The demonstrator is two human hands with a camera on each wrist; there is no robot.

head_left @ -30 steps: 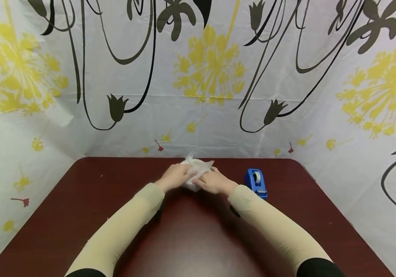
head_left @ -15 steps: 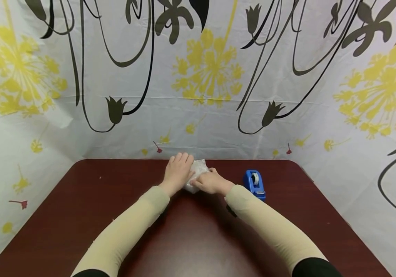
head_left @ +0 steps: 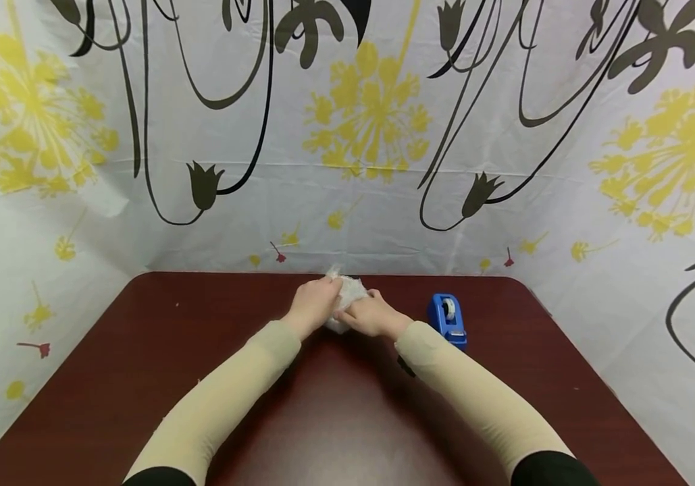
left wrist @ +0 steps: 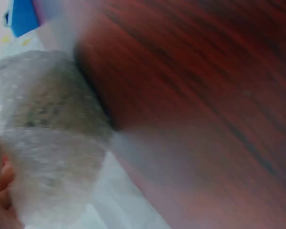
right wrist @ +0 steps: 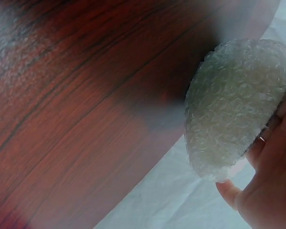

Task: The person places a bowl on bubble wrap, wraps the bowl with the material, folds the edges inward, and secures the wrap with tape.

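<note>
A bubble-wrapped bundle (head_left: 350,291) is between the two hands near the far edge of the table. It looks rounded and translucent in the right wrist view, and what lies inside the bubble wrap (right wrist: 238,100) cannot be made out. My left hand (head_left: 315,305) grips its left side, close to a loose flap of wrap sticking up. On the other side, my right hand (head_left: 374,314) holds it with curled fingers and the thumb toward the near end. The left wrist view is blurred, showing the wrapped bundle (left wrist: 52,138) with fingertips (left wrist: 5,176) at its edge.
A blue tape dispenser (head_left: 447,320) stands to the right of the right hand, near that forearm. The dark red-brown table (head_left: 347,418) has rounded far corners. A white patterned cloth (head_left: 250,135) hangs behind and at both sides.
A loose flap of wrap was folded over, and my left hand lay with extended fingers half a second ago. Now its fingers have curled back onto the bundle. The right hand stays nearly in place.
</note>
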